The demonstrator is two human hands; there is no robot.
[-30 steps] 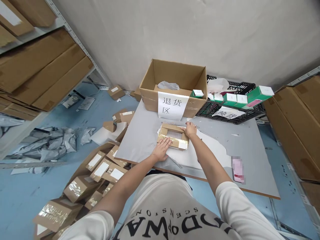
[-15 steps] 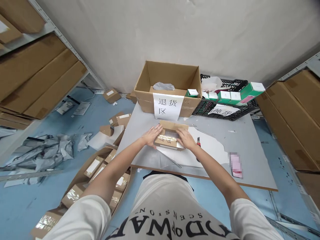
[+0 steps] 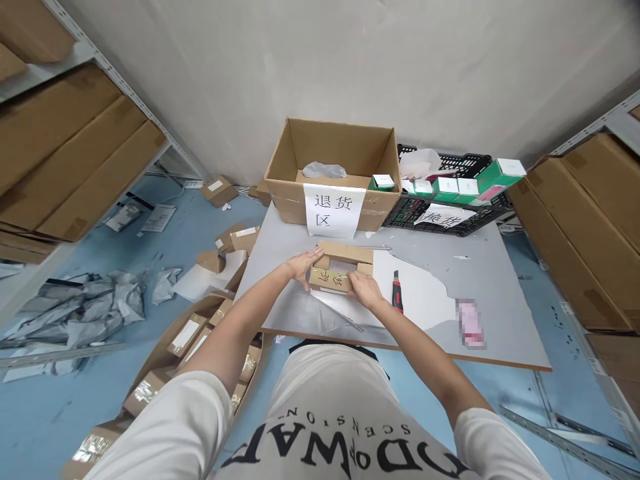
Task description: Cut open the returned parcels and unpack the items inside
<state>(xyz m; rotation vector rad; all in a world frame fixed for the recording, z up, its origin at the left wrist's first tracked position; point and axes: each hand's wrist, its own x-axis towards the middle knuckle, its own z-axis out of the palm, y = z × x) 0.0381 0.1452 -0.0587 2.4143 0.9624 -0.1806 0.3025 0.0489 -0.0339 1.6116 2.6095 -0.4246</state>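
A small cardboard box (image 3: 344, 251) stands on the table with its top open; I cannot make out what is inside. Its near flap has handwriting and shiny tape on it. At the box's left side, my left hand (image 3: 303, 265) holds the wall, with fingers over the upper edge. The curled fingers of my right hand (image 3: 365, 288) grip the near flap at its right end. To the right of that hand, a red and black utility knife (image 3: 397, 295) lies on a white sheet (image 3: 423, 290), its blade end pointing away from me.
At the table's back stand a large open carton (image 3: 283, 212) with a paper sign and a black crate (image 3: 453, 227) of green-and-white boxes. A pink, pixelated item (image 3: 470, 323) lies at the right. Left of the table, a carton (image 3: 150, 357) holds several taped boxes.
My right hand has shifted toward me onto the near flap, its fingers now curled round it. The flap's handwriting shows more fully. My left hand stays at the box's left side.
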